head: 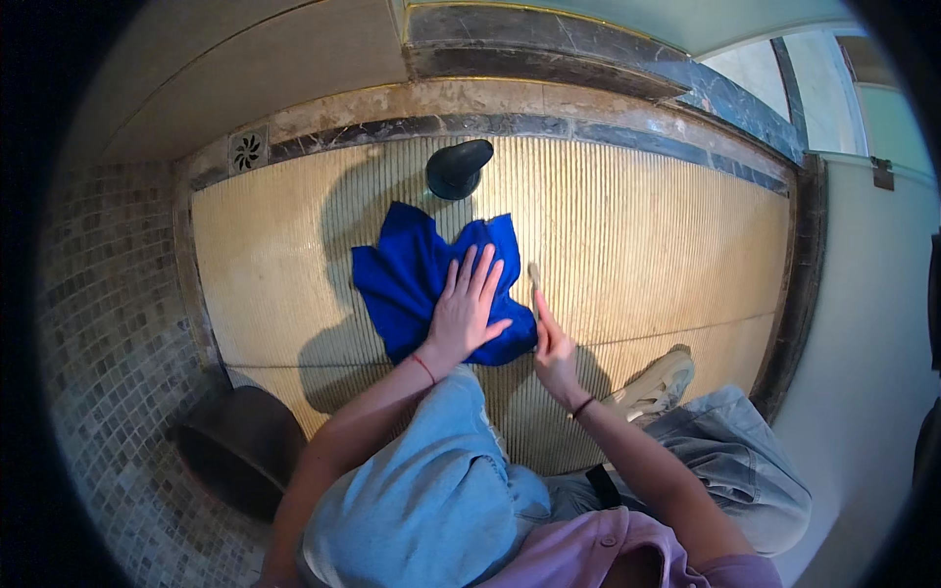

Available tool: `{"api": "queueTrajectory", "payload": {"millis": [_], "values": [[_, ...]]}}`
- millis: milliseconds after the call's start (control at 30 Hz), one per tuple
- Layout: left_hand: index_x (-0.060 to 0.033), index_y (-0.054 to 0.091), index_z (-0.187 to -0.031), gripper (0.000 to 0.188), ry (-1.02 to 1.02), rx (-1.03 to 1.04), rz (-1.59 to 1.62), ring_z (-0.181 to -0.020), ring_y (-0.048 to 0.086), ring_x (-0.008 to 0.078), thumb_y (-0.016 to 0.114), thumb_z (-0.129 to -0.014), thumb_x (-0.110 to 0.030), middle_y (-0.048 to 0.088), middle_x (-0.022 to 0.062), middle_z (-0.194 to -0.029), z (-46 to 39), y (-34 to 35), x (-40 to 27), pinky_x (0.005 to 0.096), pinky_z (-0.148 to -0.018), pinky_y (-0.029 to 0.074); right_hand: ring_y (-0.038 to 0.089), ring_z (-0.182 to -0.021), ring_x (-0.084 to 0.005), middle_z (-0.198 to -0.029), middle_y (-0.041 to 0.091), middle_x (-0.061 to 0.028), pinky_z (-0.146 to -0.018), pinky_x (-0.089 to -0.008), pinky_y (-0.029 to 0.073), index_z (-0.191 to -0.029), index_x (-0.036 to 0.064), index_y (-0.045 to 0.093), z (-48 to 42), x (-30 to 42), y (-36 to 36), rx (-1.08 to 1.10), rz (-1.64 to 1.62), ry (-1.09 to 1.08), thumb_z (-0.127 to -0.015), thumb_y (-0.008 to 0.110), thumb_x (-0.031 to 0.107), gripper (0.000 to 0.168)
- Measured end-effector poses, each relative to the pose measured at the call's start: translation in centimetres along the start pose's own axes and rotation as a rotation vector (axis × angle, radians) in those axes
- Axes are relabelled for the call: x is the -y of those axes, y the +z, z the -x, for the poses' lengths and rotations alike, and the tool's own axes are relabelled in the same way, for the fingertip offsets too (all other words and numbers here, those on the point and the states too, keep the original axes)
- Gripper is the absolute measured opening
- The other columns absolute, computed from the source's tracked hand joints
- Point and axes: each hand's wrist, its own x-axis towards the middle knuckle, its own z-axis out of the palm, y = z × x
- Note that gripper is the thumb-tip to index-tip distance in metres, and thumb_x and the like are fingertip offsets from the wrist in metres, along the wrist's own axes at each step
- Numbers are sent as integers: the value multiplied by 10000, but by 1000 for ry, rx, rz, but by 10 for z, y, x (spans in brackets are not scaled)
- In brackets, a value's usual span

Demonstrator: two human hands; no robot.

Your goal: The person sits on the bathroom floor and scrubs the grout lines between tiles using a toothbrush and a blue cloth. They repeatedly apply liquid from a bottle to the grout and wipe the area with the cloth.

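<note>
A blue cloth (404, 272) lies spread and wrinkled on the ribbed stone floor (647, 242). My left hand (464, 305) rests palm down on its right half, fingers apart. Just right of the cloth, my right hand (555, 353) grips a slim brush (534, 276), whose pale head touches or hovers over the floor ribs; which of the two I cannot tell. Beyond the cloth stands a dark bottle (457, 173) with a black top, seen from above.
A round floor drain cover (248, 151) sits at the far left corner. A dark rounded bin or stool (239, 448) stands at my left by the mosaic wall (117, 309). Dark marble edging (514, 125) borders the floor. A frosted glass panel (853, 294) is at right, near my shoe (658, 382).
</note>
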Motion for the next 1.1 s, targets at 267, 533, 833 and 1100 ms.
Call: {"api": "queueTrajectory", "payload": {"millis": [267, 533, 833, 1100], "values": [[55, 308, -1427, 1004, 73, -197, -110, -1434, 182, 381, 702, -726, -546, 216, 219, -1538, -128, -12, 15, 483, -1166, 160, 384, -1348, -205, -1463, 434, -114, -1109, -310, 284, -1455, 47, 361, -41, -7, -27, 42, -389, 234, -1035, 383, 162, 436], [56, 347, -1419, 888, 142, 19, -152, -1426, 223, 359, 611, -805, -529, 240, 207, -1538, -51, 11, -19, 455, -1160, 182, 446, -1105, -122, -1311, 479, -48, -911, -245, 367, -1459, 141, 384, -64, -3, -93, 257, -345, 359, -1028, 434, 195, 437], [49, 342, -1427, 1033, 222, 66, -107, -1421, 229, 347, 705, -699, -587, 253, 201, -1532, -59, 0, -12, 462, -1157, 196, 516, -1202, -158, -1335, 572, -72, -992, -278, 422, -1440, 230, 426, -88, 19, -211, 629, -61, 107, -1013, 429, 114, 443], [95, 314, -1416, 1070, 313, 333, -303, -1427, 192, 408, 620, -741, -677, 179, 259, -1542, -96, -39, 7, 468, -1130, 265, 448, -986, -112, -1220, 520, -47, -772, -226, 423, -1457, 239, 400, -121, 20, -187, 558, -179, 464, -1031, 408, 222, 427]]}}
